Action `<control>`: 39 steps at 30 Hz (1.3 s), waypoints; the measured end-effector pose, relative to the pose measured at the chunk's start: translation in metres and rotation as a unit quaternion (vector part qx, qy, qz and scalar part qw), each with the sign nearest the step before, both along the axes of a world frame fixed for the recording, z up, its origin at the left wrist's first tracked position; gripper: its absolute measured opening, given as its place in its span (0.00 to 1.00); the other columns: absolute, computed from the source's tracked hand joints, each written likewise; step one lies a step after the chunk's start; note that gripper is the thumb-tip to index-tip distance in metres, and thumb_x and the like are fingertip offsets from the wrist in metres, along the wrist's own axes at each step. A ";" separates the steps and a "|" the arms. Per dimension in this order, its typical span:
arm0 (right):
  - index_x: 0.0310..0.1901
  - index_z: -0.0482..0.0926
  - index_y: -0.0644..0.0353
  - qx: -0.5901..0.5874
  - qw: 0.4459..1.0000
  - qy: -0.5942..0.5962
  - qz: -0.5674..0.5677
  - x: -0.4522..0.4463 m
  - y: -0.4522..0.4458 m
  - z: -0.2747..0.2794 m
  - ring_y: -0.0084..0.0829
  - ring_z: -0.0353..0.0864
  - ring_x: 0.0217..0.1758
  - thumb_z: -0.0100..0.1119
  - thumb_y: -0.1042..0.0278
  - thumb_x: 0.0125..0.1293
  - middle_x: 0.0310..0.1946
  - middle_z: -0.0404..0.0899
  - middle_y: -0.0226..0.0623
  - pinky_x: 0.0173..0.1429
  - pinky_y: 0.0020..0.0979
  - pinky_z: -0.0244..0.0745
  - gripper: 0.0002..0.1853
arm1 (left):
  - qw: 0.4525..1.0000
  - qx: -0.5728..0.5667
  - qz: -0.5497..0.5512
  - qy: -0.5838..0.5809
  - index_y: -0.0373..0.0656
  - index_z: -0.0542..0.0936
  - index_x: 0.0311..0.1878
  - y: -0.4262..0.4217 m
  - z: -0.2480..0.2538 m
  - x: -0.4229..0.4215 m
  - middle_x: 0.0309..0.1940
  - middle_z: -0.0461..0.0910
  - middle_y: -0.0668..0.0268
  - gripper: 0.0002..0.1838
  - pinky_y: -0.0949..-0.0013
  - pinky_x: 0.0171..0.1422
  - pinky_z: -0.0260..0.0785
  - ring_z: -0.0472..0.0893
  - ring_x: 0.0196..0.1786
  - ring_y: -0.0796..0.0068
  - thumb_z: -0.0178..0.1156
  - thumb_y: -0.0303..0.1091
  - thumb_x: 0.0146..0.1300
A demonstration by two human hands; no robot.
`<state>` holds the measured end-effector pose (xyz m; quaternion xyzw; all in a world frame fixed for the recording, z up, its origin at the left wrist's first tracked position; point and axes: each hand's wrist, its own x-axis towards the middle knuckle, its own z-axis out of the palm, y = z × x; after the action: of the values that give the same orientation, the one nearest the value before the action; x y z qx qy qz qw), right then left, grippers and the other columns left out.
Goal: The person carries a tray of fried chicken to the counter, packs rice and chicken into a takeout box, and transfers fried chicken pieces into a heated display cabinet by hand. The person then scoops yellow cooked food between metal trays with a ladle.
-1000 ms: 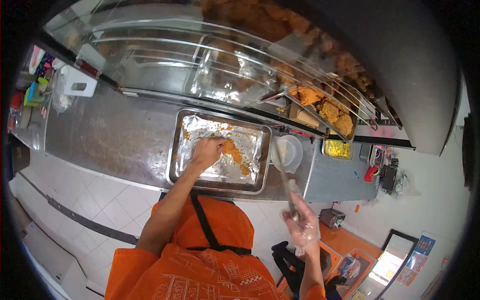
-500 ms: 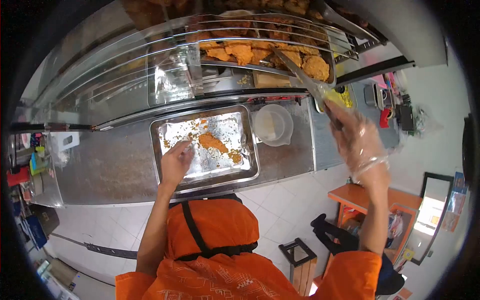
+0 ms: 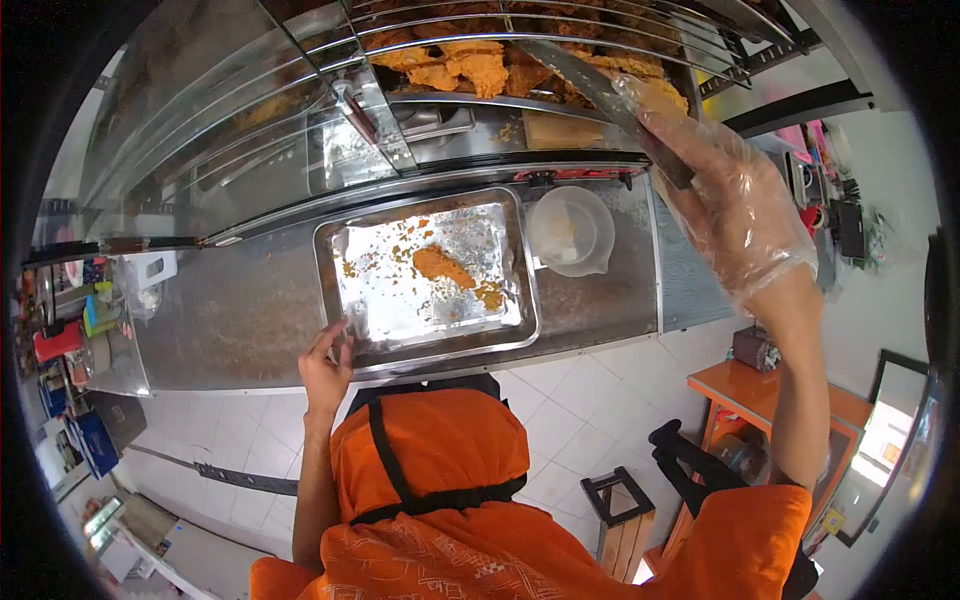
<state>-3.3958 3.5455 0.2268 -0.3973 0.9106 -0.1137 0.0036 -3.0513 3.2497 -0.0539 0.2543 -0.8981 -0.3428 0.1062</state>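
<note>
My right hand, in a clear plastic glove, is closed around long metal tongs. Their far end reaches up to the wire rack in the glass cabinet, beside the fried chicken. On the counter lies a shiny metal tray with one fried piece and scattered crumbs on it. My bare left hand is at the tray's front left corner, fingers apart and holding nothing. Whether its fingertips touch the rim, I cannot tell.
A translucent plastic jug stands right of the tray. The cabinet's glass panel and wire rack rise behind the counter. A wooden stool and an orange table stand on the right, near a person's dark-clothed legs.
My left hand has drawn back from over the tray to its front left corner. My right hand has risen toward the rack with the tongs.
</note>
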 end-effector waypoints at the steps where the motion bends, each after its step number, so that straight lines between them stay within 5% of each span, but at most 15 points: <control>1: 0.67 0.77 0.52 -0.001 1.000 -0.001 0.005 -0.003 0.000 -0.003 0.51 0.82 0.42 0.64 0.77 0.65 0.41 0.81 0.52 0.48 0.46 0.78 0.27 | 1.000 0.006 0.005 -0.012 0.40 0.86 0.53 0.001 0.003 0.001 0.45 0.87 0.57 0.17 0.71 0.30 0.71 0.82 0.30 0.74 0.67 0.19 0.60; 10: 0.65 0.78 0.54 0.065 0.993 0.099 0.026 -0.006 -0.021 -0.008 0.52 0.82 0.46 0.60 0.73 0.71 0.43 0.81 0.53 0.50 0.47 0.77 0.21 | 0.999 0.030 -0.002 -0.025 0.39 0.85 0.53 0.016 0.011 -0.005 0.43 0.87 0.55 0.16 0.70 0.32 0.74 0.82 0.30 0.71 0.67 0.20 0.61; 16: 0.64 0.78 0.56 0.046 0.997 0.062 0.010 0.000 -0.021 -0.015 0.47 0.83 0.43 0.58 0.72 0.73 0.42 0.82 0.50 0.49 0.44 0.78 0.19 | 0.999 0.032 0.002 -0.023 0.39 0.85 0.53 0.021 0.010 -0.003 0.43 0.87 0.56 0.15 0.69 0.34 0.76 0.83 0.30 0.69 0.67 0.21 0.61; 21: 0.65 0.77 0.60 -0.089 0.989 -0.113 0.025 -0.025 -0.004 -0.034 0.36 0.79 0.38 0.57 0.69 0.75 0.39 0.82 0.42 0.48 0.39 0.77 0.19 | 0.999 0.021 -0.006 -0.025 0.40 0.85 0.54 0.021 0.011 -0.001 0.43 0.87 0.56 0.16 0.68 0.32 0.77 0.83 0.31 0.67 0.68 0.21 0.61; 25: 0.64 0.77 0.66 -0.078 0.918 -0.348 -0.171 -0.017 -0.011 -0.013 0.24 0.73 0.40 0.58 0.64 0.77 0.38 0.80 0.33 0.51 0.31 0.75 0.20 | 0.999 0.034 -0.019 -0.037 0.41 0.85 0.55 0.022 0.007 0.002 0.43 0.87 0.55 0.17 0.66 0.33 0.77 0.84 0.32 0.65 0.68 0.22 0.62; 31: 0.65 0.77 0.62 -0.074 0.997 -0.036 0.013 0.003 0.017 -0.027 0.42 0.83 0.47 0.60 0.71 0.72 0.45 0.85 0.50 0.56 0.38 0.76 0.20 | 0.998 0.047 -0.019 -0.046 0.43 0.85 0.55 0.023 0.010 0.001 0.42 0.86 0.54 0.18 0.65 0.33 0.77 0.85 0.34 0.62 0.67 0.23 0.61; 33: 0.65 0.78 0.60 -0.039 0.998 -0.019 -0.035 0.032 0.039 -0.022 0.54 0.83 0.53 0.62 0.74 0.68 0.51 0.84 0.53 0.60 0.43 0.75 0.23 | 0.992 0.092 0.009 -0.082 0.43 0.84 0.55 0.016 0.011 0.008 0.43 0.86 0.53 0.18 0.64 0.35 0.77 0.85 0.35 0.61 0.67 0.22 0.60; 35: 0.64 0.79 0.57 0.025 0.989 -0.036 -0.140 0.071 0.060 -0.026 0.56 0.81 0.58 0.64 0.76 0.66 0.57 0.83 0.51 0.64 0.43 0.73 0.24 | 0.993 0.084 0.027 -0.081 0.43 0.83 0.58 0.013 0.016 0.010 0.45 0.85 0.51 0.21 0.61 0.42 0.77 0.85 0.40 0.57 0.67 0.21 0.59; 38: 0.62 0.81 0.56 -0.071 0.991 -0.019 -0.113 0.133 0.071 -0.061 0.53 0.82 0.54 0.65 0.76 0.64 0.52 0.84 0.52 0.60 0.45 0.76 0.22 | 0.994 0.100 0.052 0.004 0.40 0.75 0.65 0.008 0.029 0.008 0.53 0.81 0.48 0.29 0.53 0.59 0.73 0.81 0.55 0.44 0.64 0.20 0.57; 39: 0.61 0.81 0.57 -0.112 0.988 -0.056 -0.090 0.150 0.066 -0.074 0.51 0.83 0.53 0.66 0.75 0.64 0.51 0.84 0.52 0.59 0.45 0.77 0.22 | 0.996 0.078 0.040 0.005 0.37 0.75 0.65 0.003 0.032 0.008 0.51 0.82 0.48 0.29 0.54 0.58 0.75 0.82 0.52 0.43 0.64 0.20 0.58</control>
<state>-3.2461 3.6114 0.1530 -0.3047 0.9225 -0.2370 -0.0005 -3.0431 3.2523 -0.0215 0.2954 -0.8571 -0.4091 0.1042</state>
